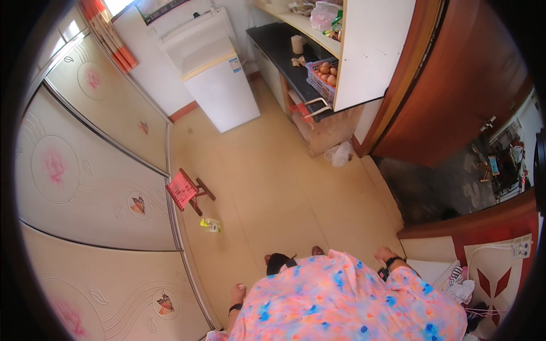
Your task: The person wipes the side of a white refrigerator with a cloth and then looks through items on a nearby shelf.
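My left hand (239, 292) hangs low beside the pink patterned garment (337, 298), with a dark band on its wrist. On the other side my right hand (386, 254) is held out near the garment's edge, also with a dark wristband. Neither hand shows anything held, though the fingers are too small to judge. A clear pump bottle (212, 225) with a yellow-green top lies on the tan floor (273, 183), ahead of my left hand. Beyond it a small folding stool (183, 190) with a pink woven seat appears tipped over. A black object (279, 263) shows at the garment's front.
Sliding wardrobe doors (102, 179) line the left. Ahead stands a white appliance (226, 96). A black-topped counter (277, 47) bears a basket of eggs (327, 73). A plastic bag (340, 153) lies by the counter. At right, a brown door (452, 76) stands open beside a raised threshold (384, 192).
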A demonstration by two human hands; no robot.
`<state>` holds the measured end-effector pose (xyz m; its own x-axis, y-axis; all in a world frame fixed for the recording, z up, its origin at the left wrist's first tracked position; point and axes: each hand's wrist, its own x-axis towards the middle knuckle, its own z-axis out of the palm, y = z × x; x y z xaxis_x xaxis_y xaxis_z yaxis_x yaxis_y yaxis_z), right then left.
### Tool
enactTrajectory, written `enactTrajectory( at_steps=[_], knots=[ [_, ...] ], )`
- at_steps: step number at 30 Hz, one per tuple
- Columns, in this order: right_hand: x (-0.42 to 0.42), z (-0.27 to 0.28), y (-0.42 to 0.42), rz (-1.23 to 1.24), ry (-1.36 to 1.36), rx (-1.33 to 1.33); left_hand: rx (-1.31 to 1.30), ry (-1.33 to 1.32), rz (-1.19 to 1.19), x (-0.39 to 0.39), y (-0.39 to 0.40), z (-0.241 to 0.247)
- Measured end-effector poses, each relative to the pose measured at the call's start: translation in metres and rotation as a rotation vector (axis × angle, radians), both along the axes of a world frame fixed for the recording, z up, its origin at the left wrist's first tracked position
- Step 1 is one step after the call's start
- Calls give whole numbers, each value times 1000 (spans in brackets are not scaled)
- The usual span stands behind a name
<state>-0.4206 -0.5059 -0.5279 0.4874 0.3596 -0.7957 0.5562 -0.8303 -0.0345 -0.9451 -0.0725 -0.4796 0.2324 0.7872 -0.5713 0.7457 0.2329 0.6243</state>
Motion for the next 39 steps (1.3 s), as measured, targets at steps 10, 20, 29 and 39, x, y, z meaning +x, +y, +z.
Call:
enactTrajectory(
  at_steps=[10,20,29,39],
  knots=[
    [-27,3,155,-136,221,-40,67,182,6,5,182,-8],
    [29,175,544,-58,-12,863,-7,87,-22,48,385,-99],
    [97,163,665,-10,81,825,88,-13,-103,216,518,-94],
    [303,139,794,-324,-214,913,69,266,-475,351,645,-50]
  ],
)
